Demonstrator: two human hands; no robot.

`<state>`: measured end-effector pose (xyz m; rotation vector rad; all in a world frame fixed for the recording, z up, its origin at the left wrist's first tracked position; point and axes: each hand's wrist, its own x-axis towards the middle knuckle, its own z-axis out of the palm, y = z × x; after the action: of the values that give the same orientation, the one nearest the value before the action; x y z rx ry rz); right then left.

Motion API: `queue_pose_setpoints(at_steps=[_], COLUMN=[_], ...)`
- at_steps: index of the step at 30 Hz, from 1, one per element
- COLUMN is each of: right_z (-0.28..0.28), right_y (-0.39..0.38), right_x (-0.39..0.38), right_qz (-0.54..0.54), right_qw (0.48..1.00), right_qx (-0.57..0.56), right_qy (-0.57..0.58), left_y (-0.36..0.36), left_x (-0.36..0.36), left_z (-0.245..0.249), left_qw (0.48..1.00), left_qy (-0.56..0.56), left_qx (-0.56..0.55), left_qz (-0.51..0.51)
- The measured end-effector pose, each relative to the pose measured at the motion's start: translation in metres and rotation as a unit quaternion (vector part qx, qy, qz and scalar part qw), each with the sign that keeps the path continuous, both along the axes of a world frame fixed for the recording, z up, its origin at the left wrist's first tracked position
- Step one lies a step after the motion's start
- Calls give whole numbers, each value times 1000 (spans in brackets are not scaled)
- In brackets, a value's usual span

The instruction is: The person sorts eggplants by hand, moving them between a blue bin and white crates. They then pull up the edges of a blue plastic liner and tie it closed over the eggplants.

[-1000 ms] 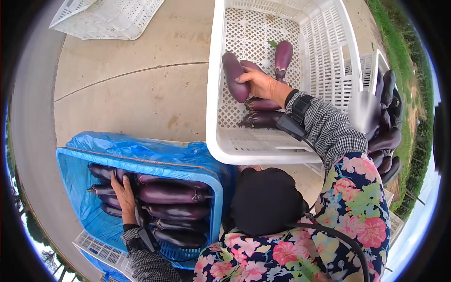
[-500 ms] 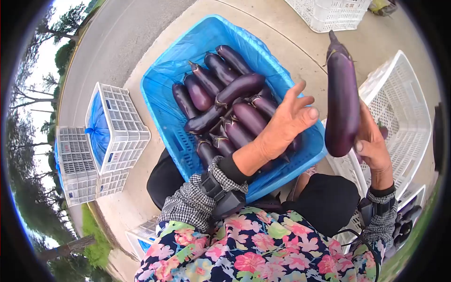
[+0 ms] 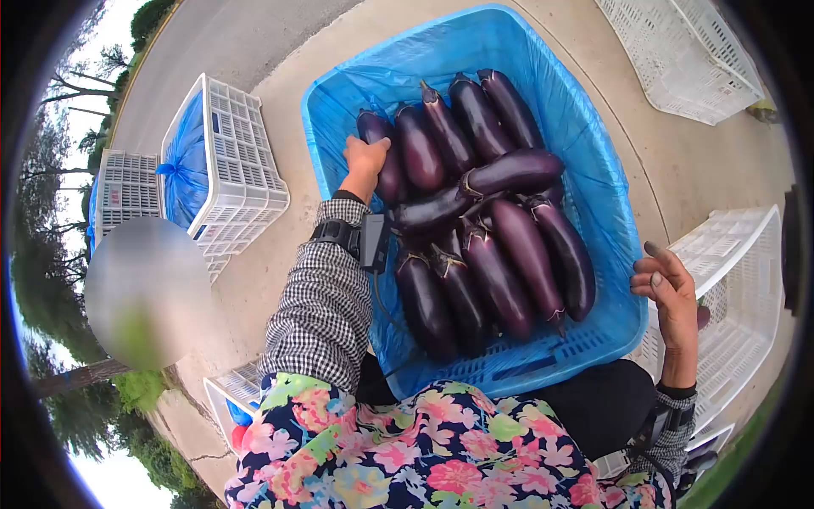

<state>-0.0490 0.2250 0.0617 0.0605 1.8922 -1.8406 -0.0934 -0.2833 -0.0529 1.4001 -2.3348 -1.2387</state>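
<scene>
A blue plastic liner [image 3: 606, 187] covers the inside of the crate before me, which holds several dark purple eggplants [image 3: 524, 263]. They lie in an upper and a lower row, with two lying crosswise between. My left hand [image 3: 366, 163] reaches over the crate's left side and is closed on the leftmost eggplant [image 3: 388, 174] of the upper row, its thumb on the skin; the fingertips are partly hidden. By the crate's right rim, my right hand [image 3: 670, 293] is empty, fingers apart and slightly curled.
To the right stands a white slatted crate [image 3: 742, 297] with an eggplant partly visible inside. Another white crate [image 3: 682, 55] is at upper right. Stacked white crates [image 3: 246, 165] with tied blue liners stand left. A blurred round patch hides part of the left side.
The eggplant raised in my right hand is no longer there, and that hand has lowered. My left hand has moved from above the lower right eggplants to the upper left one.
</scene>
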Motion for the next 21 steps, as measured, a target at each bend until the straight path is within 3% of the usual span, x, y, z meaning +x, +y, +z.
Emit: queue_pose_setpoints(at_steps=[1, 3, 4, 6, 7, 10, 12, 13, 15, 18, 20, 21], right_z=[-2, -4, -8, -14, -9, 17, 22, 17, 5, -47, -87, -102], right_y=[0, 1, 6, 9, 26, 77, 136, 169, 225, 292, 316, 314], right_x=[-1, -3, -5, -10, -4, 6, 23, 32, 49, 64, 66, 66], right_qz=[-1, -47, -48, -59, -87, -166, -211, -225, -233, -225, 13, 86], right_qw=[1000, 999, 998, 998, 996, 984, 961, 949, 925, 906, 878, 880], right_qx=[2, 12, -7, 1, 24, 53, 161, 201, 296, 354, 468, 447], right_qy=[-6, -21, -26, -16, -3, 44, 84, 95, 39, -57, -103, -132], left_y=[-1, 9, 15, 23, 14, -47, -15, -33, -50, -68, -71, -66], left_x=[-3, -5, 0, 8, 14, 19, 18, 16, 16, 17, 26, 29], left_z=[-9, -20, -22, -14, -21, -56, -33, -48, -58, -57, -50, -46], left_qw=[1000, 969, 946, 842, 772, 767, 770, 736, 692, 683, 679, 672], left_qy=[-6, -142, -138, -183, -144, -92, -181, -181, -194, -218, -203, -207], left_qx=[2, -180, -259, -464, -568, -498, -516, -557, -594, -586, -568, -573], left_qz=[-1, -96, -136, -205, -248, -394, -328, -339, -362, -378, -419, -421])
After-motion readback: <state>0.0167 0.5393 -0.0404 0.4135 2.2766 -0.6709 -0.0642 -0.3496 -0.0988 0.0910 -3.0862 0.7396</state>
